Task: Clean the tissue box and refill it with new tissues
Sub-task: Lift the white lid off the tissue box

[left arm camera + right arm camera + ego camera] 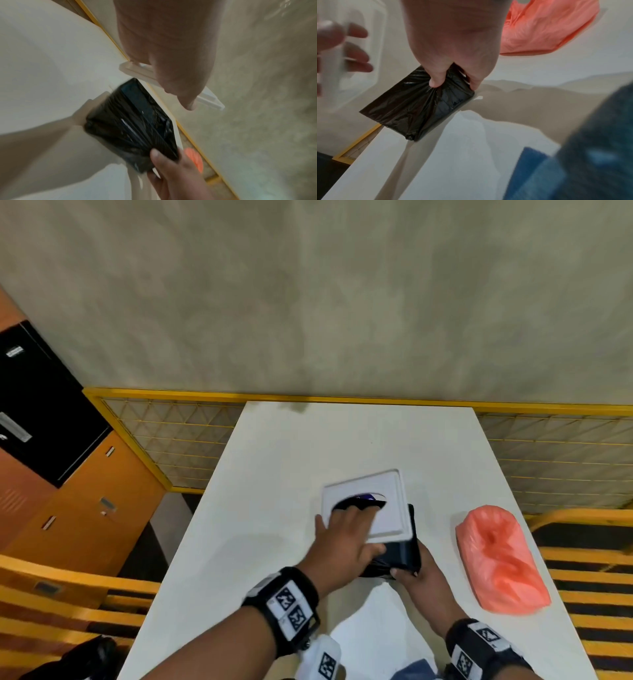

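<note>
A white tissue box lid [388, 508] with an oval opening lies mid-table. My left hand [342, 520] is spread over it, fingertips dipped through the opening and thumb at its left edge. In the right wrist view those fingers [357, 54] curl under the blurred lid [373, 40]. Just below its near right corner is a black plastic-wrapped pack [402, 553], pinched at its near end by my right hand [411, 571]. In the right wrist view, thumb and fingers of that hand [454, 81] bunch the black wrap [412, 105]. The left wrist view shows the pack [133, 128] under the lid [137, 71].
A crumpled pink plastic bag [500, 559] lies on the white table [274, 467] to the right of the pack. Blue cloth [418, 669] shows at the near edge. A yellow mesh fence [178, 440] stands behind the table, and orange lockers [85, 501] at left.
</note>
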